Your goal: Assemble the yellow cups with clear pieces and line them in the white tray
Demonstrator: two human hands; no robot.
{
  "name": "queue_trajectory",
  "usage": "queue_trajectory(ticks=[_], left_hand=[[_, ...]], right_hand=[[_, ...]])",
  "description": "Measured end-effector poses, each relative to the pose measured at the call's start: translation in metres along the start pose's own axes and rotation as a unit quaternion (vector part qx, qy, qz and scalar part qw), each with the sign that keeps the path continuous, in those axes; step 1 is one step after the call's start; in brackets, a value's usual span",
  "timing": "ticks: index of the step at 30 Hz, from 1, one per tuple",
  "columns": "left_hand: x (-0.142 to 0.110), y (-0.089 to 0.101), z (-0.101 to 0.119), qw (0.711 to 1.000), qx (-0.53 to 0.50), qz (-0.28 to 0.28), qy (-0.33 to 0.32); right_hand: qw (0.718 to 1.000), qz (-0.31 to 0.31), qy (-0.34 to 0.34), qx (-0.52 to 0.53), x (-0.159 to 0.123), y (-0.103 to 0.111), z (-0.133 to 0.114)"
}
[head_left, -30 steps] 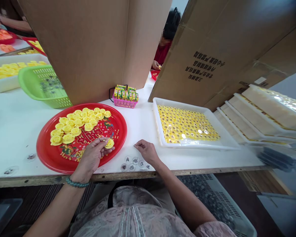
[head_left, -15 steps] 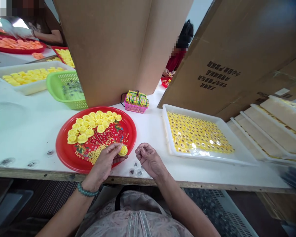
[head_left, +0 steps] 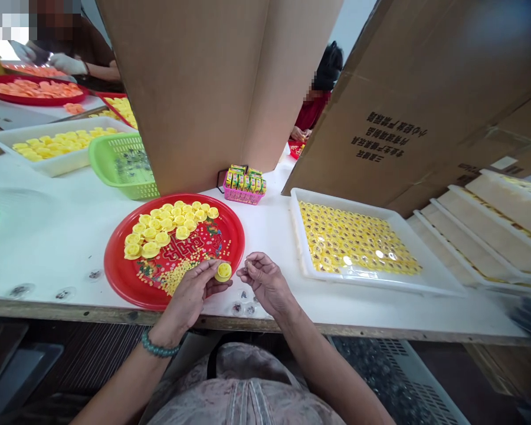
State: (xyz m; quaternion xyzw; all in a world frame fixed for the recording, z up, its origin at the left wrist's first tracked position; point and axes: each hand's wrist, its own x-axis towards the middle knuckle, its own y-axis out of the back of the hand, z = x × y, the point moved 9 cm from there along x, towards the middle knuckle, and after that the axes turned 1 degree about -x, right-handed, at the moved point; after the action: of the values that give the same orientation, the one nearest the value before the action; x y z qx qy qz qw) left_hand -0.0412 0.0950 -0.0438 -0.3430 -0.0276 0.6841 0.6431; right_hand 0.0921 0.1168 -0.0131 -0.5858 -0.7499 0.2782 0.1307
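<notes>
We see the left hand [head_left: 193, 290] over the near right part of a red round tray [head_left: 117, 280], grip clamped on one yellow flower-like piece [head_left: 224, 271]. Right hand [head_left: 268, 282] is just to the right, over the white surface [head_left: 269, 227]; grip together, thumb against fingers, but we can't tell if anything tiny is between them. More yellow pieces [head_left: 163, 238] fill the far left part of the red round tray, small yellow bits [head_left: 173, 277] scattered nearer. Clear discs [head_left: 237, 308] lie by the near edge, close to the right hand. Pink basket [head_left: 243, 197] of small boxes sits beyond the red round tray, green basket [head_left: 124, 190] far left. On the right, a white tray [head_left: 367, 284] holds rows of yellow pieces with dark centers; stacked trays [head_left: 473, 236] stand farther right.
</notes>
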Motion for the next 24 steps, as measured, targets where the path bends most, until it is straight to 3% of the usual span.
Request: queue_trajectory(ticks=[7, 13, 18, 24], left_hand=[[0.002, 0.005, -0.007, 1.000, 0.002, 0.026, 0.018], [0.004, -0.005, -0.002, 1.000, 0.000, -0.003, -0.008], [0.004, -0.005, 0.004, 0.999, 0.000, -0.006, -0.034], [0.008, 0.004, 0.002, 0.999, -0.009, 0.026, -0.032]], right_hand=[[0.998, 0.047, 0.023, 0.032, 0.000, 0.010, -0.002], [0.998, 0.033, -0.001, -0.056, 0.008, 0.004, 0.010], [0.993, 0.060, 0.026, -0.095, 0.010, 0.012, 0.015], [0.997, 0.075, -0.027, -0.010, 0.006, 0.017, 0.023]])
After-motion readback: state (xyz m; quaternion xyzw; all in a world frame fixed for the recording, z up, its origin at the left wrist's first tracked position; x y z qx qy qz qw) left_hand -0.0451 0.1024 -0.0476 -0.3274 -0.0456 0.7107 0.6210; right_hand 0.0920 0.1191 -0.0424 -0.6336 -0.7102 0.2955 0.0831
